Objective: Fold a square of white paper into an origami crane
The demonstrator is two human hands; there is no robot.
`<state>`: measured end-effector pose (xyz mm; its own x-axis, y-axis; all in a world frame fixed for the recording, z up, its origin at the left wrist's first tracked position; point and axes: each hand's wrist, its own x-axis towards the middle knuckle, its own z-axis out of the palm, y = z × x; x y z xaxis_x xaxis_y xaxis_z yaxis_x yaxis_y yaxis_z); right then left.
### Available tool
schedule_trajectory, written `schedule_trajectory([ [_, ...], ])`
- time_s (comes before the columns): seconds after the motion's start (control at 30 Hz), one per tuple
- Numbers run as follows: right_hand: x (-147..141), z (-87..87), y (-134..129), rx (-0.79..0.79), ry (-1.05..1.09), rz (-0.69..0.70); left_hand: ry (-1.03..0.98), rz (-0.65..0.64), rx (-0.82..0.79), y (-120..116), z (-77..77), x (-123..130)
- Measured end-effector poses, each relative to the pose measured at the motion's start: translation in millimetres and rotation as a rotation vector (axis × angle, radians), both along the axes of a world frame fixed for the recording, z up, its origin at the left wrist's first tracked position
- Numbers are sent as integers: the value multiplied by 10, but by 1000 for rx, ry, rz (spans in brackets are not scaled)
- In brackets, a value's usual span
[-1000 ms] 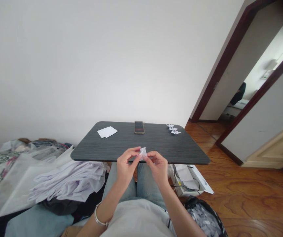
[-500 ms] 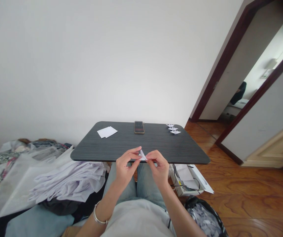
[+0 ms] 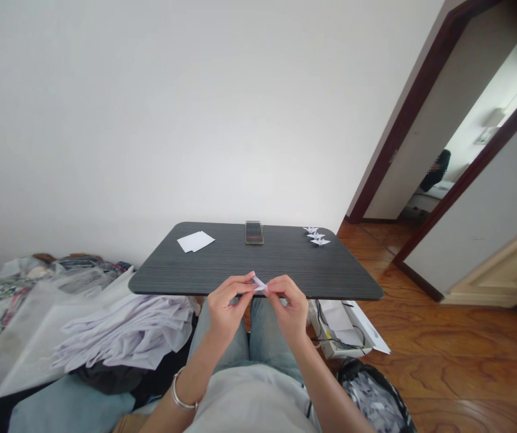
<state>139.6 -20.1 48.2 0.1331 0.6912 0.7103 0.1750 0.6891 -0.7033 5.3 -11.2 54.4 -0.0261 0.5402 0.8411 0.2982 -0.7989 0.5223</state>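
**A:** What sits at the centre of the head camera's view?

**B:** A small folded piece of white paper (image 3: 259,284), held just over the near edge of the surface (image 3: 294,261). The left grip (image 3: 226,310) and the right grip (image 3: 291,308) are both closed on it, pinching it from either side, and the two hands almost touch.

**A:** How is a pinch like that done well?

**B:** I'd judge it works best with the fingertips (image 3: 248,281) close to the fold, pressing evenly from both sides so the thin paper neither slips nor crumples. With a piece this small, steady wrists also seem to matter.

**A:** And how does the paper look?

**B:** Narrow and pointed, with several layers, and its tip angles toward the far left. The edges look crisp, though the fingers hide part of it and it's too small to make out every crease.

**A:** What's around the hands?

**B:** Along the far side of the surface lie two white paper sheets (image 3: 195,241) at left, a phone (image 3: 253,233) in the middle and a few small paper cranes (image 3: 317,236) at right. To the left of the person is a heap of crumpled white cloth (image 3: 125,331). At near right, a dark patterned bag (image 3: 373,397) rests beside the wooden floor (image 3: 448,361).
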Motion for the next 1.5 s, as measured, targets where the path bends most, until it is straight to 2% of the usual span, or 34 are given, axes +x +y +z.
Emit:
schedule_trajectory([
  [0.1,12,-2,-5,-10,-6,28,15,-14,-2,-1,1,-13],
  [0.27,14,3,-4,-41,33,149,3,-43,17,-4,-12,-29],
  [0.47,22,-5,44,-132,112,295,-1,-27,17,-7,-31,-39],
  [0.63,42,8,65,-145,140,370,9,-18,67,-8,-17,-55],
  [0.87,73,40,71,-114,89,375,40,-49,107,-25,34,-59],
  [1.17,87,-7,99,-82,101,348,38,-103,156,-19,37,-71],
  [1.3,60,0,92,-43,123,346,25,-97,134,-28,33,-72],
  [1.5,30,27,54,-79,193,325,-26,-140,91,-40,61,-55],
])
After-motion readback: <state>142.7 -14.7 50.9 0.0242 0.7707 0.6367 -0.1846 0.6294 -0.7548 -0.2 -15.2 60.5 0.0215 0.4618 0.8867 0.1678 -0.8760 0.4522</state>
